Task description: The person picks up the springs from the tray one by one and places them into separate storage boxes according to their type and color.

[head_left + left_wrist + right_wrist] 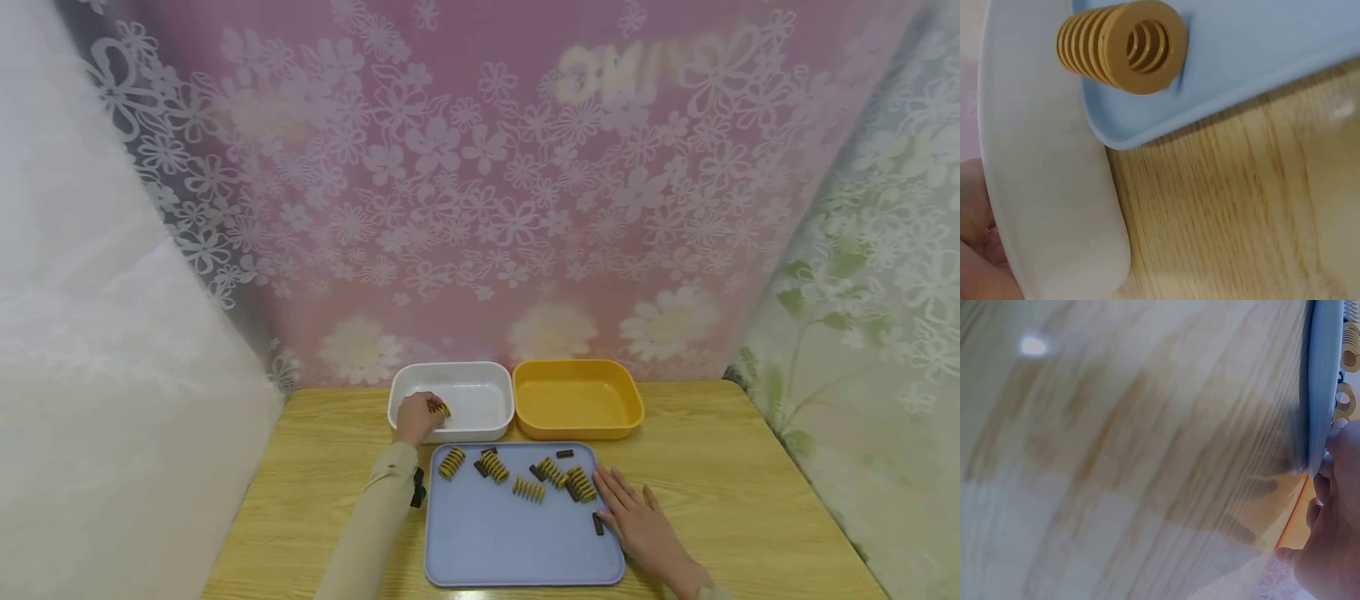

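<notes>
In the head view my left hand [417, 418] is over the left end of the white bin [491, 435], gripping a yellow coil spring [444, 410]. In the left wrist view part of that hand [979, 231] shows beyond the bin wall [1047, 187], its fingertips hidden. My right hand [641, 525] rests with extended fingers on the right rim of the blue tray [517, 542]. Several yellow coil springs [528, 489] lie along the tray's upper half. Small dark pieces [565, 454] are scattered among them, one [598, 523] close to my right thumb.
A yellow bin [577, 433] stands right beside the white one, behind the tray. Everything sits on a wood-grain table [720, 467]. A flowered curtain [480, 208] hangs behind the bins, with pale sheets at both sides.
</notes>
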The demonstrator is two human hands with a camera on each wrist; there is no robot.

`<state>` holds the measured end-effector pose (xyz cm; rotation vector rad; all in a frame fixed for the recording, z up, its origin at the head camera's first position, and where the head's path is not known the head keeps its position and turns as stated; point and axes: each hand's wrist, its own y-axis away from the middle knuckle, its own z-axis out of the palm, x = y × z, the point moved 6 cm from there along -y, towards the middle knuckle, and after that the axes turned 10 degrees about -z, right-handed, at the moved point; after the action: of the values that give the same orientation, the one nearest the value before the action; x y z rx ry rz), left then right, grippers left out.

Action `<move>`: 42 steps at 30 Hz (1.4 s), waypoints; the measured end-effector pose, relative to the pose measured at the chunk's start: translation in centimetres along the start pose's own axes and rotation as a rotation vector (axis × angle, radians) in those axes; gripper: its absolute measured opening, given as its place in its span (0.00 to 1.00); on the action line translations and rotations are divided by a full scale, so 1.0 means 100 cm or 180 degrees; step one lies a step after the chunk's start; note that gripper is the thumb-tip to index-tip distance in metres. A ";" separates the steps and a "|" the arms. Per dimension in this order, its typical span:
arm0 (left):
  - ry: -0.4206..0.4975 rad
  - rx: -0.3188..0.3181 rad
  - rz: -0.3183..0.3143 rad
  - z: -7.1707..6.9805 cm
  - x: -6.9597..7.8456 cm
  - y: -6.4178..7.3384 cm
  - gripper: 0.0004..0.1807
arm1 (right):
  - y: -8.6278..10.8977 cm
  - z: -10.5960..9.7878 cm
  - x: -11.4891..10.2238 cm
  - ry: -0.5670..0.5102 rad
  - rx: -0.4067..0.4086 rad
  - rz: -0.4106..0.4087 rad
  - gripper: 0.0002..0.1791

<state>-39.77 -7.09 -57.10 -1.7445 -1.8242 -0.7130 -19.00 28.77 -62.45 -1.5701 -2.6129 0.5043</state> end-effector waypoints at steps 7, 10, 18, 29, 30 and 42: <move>-0.0060 -0.0079 -0.0052 -0.001 -0.006 0.001 0.15 | 0.000 0.000 -0.004 -0.0006 0.0058 -0.0063 0.31; -0.0032 -0.0047 0.0015 -0.003 -0.007 0.000 0.16 | -0.002 0.001 -0.005 -0.0038 -0.0013 -0.0007 0.31; 0.0205 0.0413 0.0381 -0.016 0.012 0.008 0.07 | -0.006 -0.005 -0.009 -0.0117 -0.0152 0.0082 0.31; 0.0843 0.0607 0.0612 -0.026 0.022 0.040 0.06 | -0.003 -0.006 -0.005 -0.0136 0.0011 0.0052 0.30; 0.0855 0.0608 0.0617 -0.026 0.022 0.043 0.06 | -0.003 -0.007 -0.006 -0.0147 0.0005 0.0053 0.30; 0.0987 0.0474 0.0442 -0.019 0.002 0.071 0.06 | 0.002 0.007 0.005 -0.0010 0.0145 -0.0059 0.31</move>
<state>-32.66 -8.01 -55.44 -1.5500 -1.4933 -0.7261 -19.19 29.11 -63.21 -1.5317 -2.5963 0.5611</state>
